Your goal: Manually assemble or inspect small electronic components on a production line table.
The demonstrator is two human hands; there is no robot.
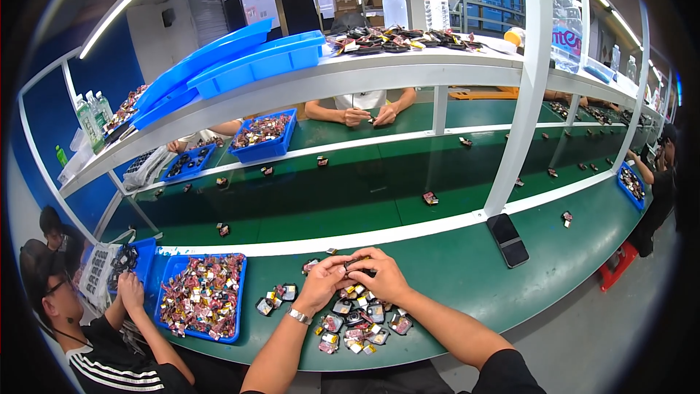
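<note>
Over the near edge of the green workbench, my left hand and my right hand meet with fingers pinched around a small dark electronic part. Most of that part is hidden by the fingers. Just below my hands lies a pile of small black-cased electronic modules with yellow, white and reddish pieces. A smaller cluster of modules rests left of my left wrist. Farther left stands a blue tray heaped with small red, white and yellow components.
A dark phone lies right of my hands, beside a white frame post. Beyond a white rail, a green conveyor belt carries scattered modules. Overhead, a shelf bears blue trays and bottles. Co-workers sit at left, opposite and far right.
</note>
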